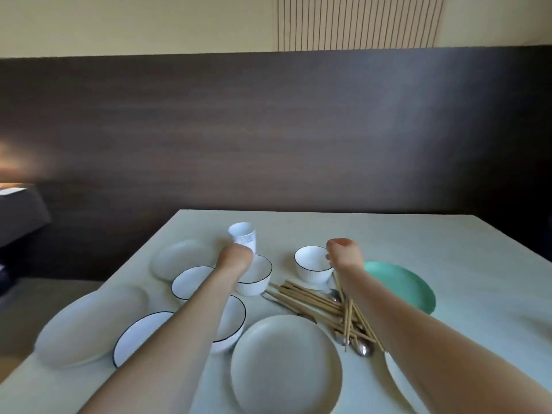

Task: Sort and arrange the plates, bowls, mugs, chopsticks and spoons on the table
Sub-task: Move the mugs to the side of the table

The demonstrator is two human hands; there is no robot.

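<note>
Soft, dim daylight falls evenly on the pale table, with a faint sheen on the dark wall panel behind. The whole picture is slightly blurred, worst at the left edge, where the wide lens bends straight lines

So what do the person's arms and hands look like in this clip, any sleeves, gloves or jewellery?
Both forearms are bare for the whole length that shows, with no sleeve in view. The left hand and right hand wear no gloves. No watch, bracelet or ring is visible, though the frame is blurred and the fingers are mostly hidden.
</note>
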